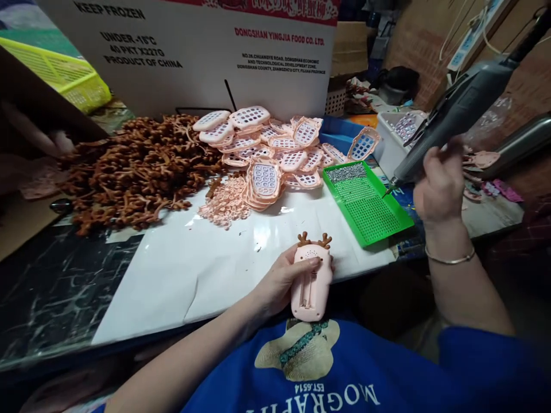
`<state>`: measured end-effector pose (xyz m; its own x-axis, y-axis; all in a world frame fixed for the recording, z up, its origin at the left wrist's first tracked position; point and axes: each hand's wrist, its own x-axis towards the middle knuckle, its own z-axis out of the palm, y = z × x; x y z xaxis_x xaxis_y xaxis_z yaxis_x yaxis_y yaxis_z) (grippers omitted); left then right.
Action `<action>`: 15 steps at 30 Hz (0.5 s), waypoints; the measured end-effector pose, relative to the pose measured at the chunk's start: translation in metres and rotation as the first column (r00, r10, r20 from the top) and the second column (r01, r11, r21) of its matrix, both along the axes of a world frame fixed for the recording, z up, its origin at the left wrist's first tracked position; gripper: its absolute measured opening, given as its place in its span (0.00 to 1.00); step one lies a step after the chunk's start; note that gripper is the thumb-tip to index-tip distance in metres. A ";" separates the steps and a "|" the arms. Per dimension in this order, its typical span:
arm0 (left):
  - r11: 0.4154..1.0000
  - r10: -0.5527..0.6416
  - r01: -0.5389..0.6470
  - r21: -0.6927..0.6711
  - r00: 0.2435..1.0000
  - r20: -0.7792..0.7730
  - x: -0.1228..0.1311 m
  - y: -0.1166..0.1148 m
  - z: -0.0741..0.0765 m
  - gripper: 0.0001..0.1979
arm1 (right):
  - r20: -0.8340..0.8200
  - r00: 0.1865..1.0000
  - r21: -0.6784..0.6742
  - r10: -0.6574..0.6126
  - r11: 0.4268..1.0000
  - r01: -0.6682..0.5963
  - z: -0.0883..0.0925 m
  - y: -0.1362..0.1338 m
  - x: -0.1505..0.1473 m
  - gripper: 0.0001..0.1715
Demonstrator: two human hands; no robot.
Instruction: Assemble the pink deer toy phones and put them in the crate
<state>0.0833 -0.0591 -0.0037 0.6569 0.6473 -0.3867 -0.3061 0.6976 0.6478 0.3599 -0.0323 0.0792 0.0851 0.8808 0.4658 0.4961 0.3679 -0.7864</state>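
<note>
My left hand [286, 275] grips a pale pink toy phone [316, 295] near my chest, its back facing me. Brown antlers [315, 240] stick out of its top, and a battery slot runs down its middle. My thumb lies across the upper part. On the right, my right hand [441, 186] is wrapped round a grey electric screwdriver [456, 115]. The tip of that tool hangs over the right edge of a green screw tray [370, 215], which has silver screws [348, 172] at its far end.
Brown antler pieces [142, 166] are heaped at the left. Pink phone shells with keypads [264, 178] and small pink parts [226, 201] lie in the middle. Behind stands a white carton [206, 63]. A white bin [402, 129] is at the right. Another person's hand [37, 135] shows far left.
</note>
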 end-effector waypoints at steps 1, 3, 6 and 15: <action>1.000 -0.011 0.011 -0.016 1.000 0.004 0.005 0.002 0.001 0.19 | -0.010 1.000 0.008 -0.011 1.000 0.011 0.000 0.004 0.006 0.14; 1.000 -0.004 0.005 -0.030 0.999 0.031 0.017 0.007 0.001 0.19 | -0.042 0.999 0.019 -0.027 0.999 0.028 -0.002 0.012 0.012 0.15; 0.999 0.031 -0.029 -0.041 0.998 0.055 0.035 0.015 -0.002 0.21 | -0.136 0.991 0.020 -0.009 1.000 0.012 -0.006 0.031 0.018 0.14; 0.993 0.118 -0.118 0.015 0.992 -0.052 0.044 0.019 -0.003 0.23 | -0.344 0.934 0.124 -0.099 0.981 0.150 -0.042 0.084 0.027 0.22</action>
